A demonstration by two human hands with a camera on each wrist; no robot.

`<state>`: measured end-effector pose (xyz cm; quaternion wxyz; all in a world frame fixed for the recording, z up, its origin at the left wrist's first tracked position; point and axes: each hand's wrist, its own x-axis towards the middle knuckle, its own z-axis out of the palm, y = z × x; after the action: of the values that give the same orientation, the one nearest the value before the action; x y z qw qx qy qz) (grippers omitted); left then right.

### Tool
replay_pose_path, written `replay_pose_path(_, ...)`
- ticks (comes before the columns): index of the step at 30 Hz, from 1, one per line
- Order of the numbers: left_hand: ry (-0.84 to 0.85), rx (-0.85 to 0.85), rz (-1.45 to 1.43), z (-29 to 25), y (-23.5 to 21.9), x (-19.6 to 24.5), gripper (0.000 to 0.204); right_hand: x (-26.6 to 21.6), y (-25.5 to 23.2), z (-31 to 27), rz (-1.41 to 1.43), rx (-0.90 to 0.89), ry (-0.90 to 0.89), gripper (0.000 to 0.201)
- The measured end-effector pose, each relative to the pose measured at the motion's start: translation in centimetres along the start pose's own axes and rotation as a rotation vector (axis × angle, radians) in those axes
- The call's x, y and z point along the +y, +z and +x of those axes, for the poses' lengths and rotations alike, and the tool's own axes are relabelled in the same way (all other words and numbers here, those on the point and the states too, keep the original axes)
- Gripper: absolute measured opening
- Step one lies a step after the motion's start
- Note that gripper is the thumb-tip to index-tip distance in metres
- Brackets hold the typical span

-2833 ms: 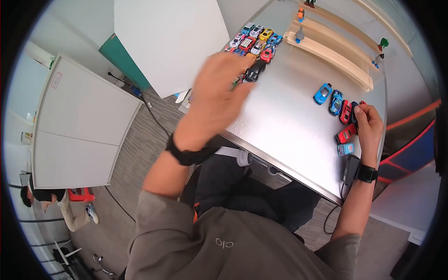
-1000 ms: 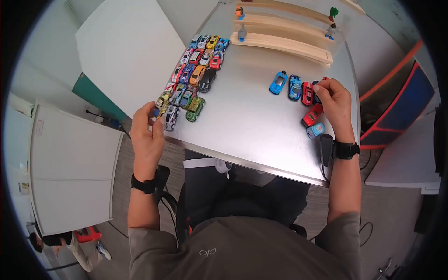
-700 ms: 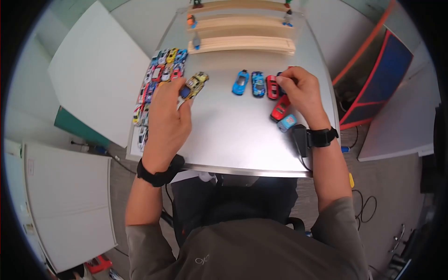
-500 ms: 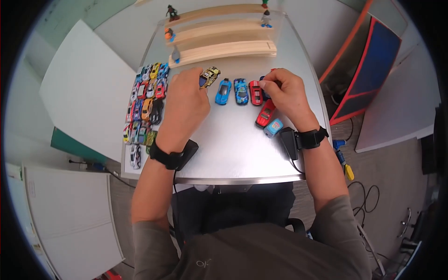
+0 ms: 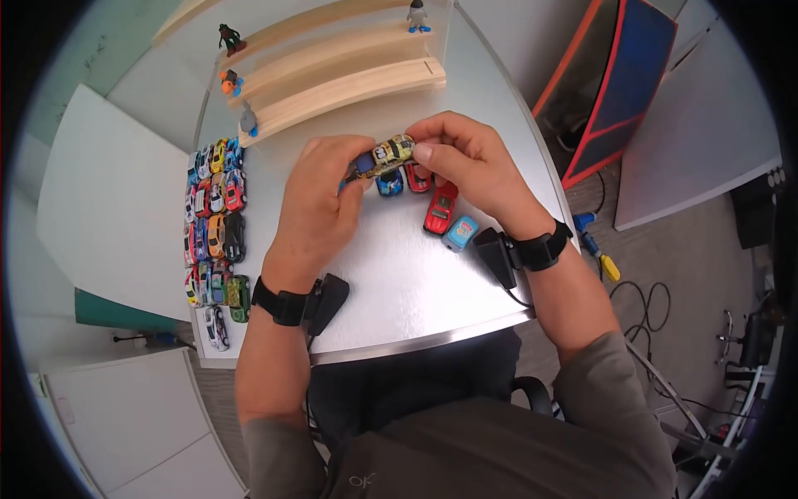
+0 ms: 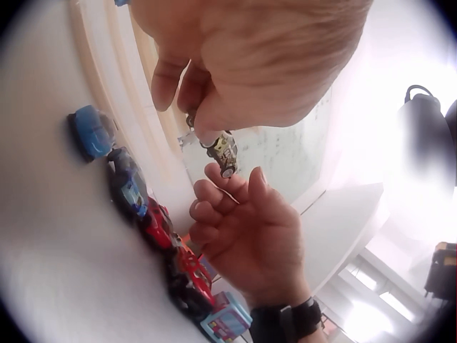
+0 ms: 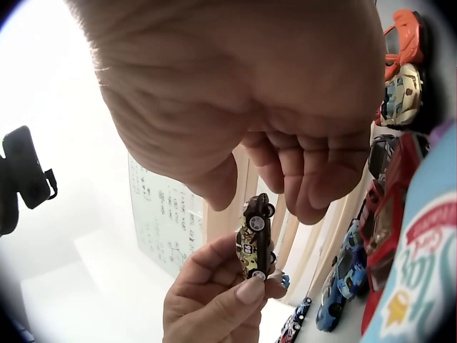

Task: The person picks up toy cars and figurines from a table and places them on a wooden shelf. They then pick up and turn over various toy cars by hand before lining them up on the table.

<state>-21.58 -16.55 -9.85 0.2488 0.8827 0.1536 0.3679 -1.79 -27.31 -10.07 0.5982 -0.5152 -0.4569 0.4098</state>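
Note:
My left hand [image 5: 312,195] pinches a small yellow-and-black toy car [image 5: 386,155] above the metal table [image 5: 374,291]. In the right wrist view its thumb and fingers grip one end of the car [image 7: 253,239]. My right hand [image 5: 474,162] is at the car's other end, thumb and fingers apart and loosely bent around that end. Below the hands lie a blue toy car [image 5: 390,183], a red toy car [image 5: 417,177], another red car [image 5: 440,209] and a light blue toy vehicle [image 5: 460,234]. The left wrist view shows a further blue car [image 6: 93,132] at the line's end.
Several toy cars [image 5: 216,216] stand in packed rows along the table's left side. At the back is a wooden tiered rack [image 5: 357,87] with small figures, including a grey one [image 5: 248,121] and a penguin [image 5: 417,17]. Black cameras with cables sit on both wrists.
My left hand has taken the yellow-and-black car from the left rows and carried it right, up to my right hand. The right hand has left the parked cars and risen to the car's end.

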Motion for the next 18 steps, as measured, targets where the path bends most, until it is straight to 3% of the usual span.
replay_pose_path(4,0.094,-0.022,0.016,-0.5,0.2,-0.2,0.045,-0.5,0.0,-0.1,-0.043,-0.053,0.089,0.020)
replay_pose_path(11,0.083,0.006,0.009,-0.9,0.0,0.3,0.046,-0.4,0.3,-0.1,-0.058,-0.061,0.115,0.019)
replay_pose_path(18,-0.075,0.029,-0.181,-1.6,0.8,-0.1,0.049,-0.3,0.2,-0.3,-0.075,-0.076,0.118,0.022)
